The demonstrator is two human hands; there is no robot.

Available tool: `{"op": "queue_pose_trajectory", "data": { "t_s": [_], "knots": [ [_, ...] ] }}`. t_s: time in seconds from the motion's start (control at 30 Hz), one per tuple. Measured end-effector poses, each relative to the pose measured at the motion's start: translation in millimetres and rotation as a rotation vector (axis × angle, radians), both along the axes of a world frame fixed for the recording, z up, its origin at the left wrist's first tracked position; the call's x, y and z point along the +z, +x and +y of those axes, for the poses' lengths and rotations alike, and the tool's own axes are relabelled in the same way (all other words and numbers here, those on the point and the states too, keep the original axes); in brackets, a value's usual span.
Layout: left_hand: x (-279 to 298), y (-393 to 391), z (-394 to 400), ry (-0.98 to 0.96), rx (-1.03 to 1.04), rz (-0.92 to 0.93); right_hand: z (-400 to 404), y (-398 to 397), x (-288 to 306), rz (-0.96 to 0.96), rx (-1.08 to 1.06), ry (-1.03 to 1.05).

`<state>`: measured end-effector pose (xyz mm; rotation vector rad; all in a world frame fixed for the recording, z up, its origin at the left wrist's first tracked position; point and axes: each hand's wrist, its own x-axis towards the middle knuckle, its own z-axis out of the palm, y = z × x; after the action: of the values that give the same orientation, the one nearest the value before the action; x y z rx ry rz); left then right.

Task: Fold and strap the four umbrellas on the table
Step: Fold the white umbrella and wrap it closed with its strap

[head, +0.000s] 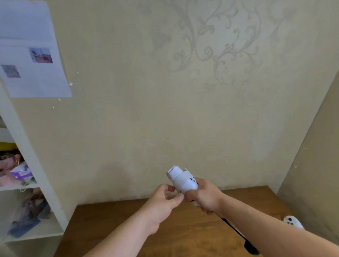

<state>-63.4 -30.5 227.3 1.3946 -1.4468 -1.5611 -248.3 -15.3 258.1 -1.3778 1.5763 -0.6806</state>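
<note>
Umbrella (183, 181) is white, rolled tight, held up in the air above the far edge of the table (169, 235), tip end pointing up and away from me. My right hand (205, 199) is wrapped round the lower part of the canopy, fingers clamped on it. Black handle (249, 246) sticks out under my right forearm.

My left hand (161, 203) sits just beside the roll, thumb and fingertips curled in at its side. Looks like a pinch on the strap end, but the strap itself is too small to make out, so I can't confirm.

Step, as I read it: folding done on this one, a band already goes round the canopy, fastening in progress. Next move needs the roll kept tight with the right while the left pulls the strap snug and presses it closed.

Containers: white shelf unit (30, 154) at left, compartments hold blurred packets and fabric, contents not identifiable. White controller-like object (292, 221) lies near the table's right edge. No other umbrellas in view.
</note>
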Motion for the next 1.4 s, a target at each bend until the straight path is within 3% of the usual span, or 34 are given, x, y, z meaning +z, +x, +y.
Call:
{"op": "queue_pose_trajectory", "data": {
  "t_s": [0.27,0.4,0.53,0.6,0.77,0.9,1.1,1.17,1.3,1.4],
  "knots": [
    [4,12,1,-0.036,-0.075,-0.024,0,-9,0,0.039,-0.014,-0.009],
    [3,21,3,-0.020,-0.065,0.158,1,-17,2,0.029,-0.041,-0.013],
    [17,25,9,0.040,-0.133,0.372,0,-26,0,0.195,-0.084,-0.142],
    [24,25,10,0.042,-0.153,0.414,2,-24,2,0.184,-0.098,-0.170],
    [19,38,2,-0.029,-0.048,0.324,15,-10,18,-0.261,0.007,-0.067],
    [21,40,-4,-0.108,-0.030,0.267,24,9,20,-0.515,0.128,0.158],
    [38,44,-5,-0.058,-0.242,0.379,16,9,16,-0.879,0.424,0.575],
    [38,45,-5,-0.059,-0.223,0.390,15,12,12,-0.961,0.403,0.603],
    [35,43,-6,-0.121,-0.018,0.319,21,17,14,-0.760,0.176,0.438],
    [31,42,-8,-0.149,0.096,0.140,19,21,7,-0.458,0.073,0.135]
  ]
}}
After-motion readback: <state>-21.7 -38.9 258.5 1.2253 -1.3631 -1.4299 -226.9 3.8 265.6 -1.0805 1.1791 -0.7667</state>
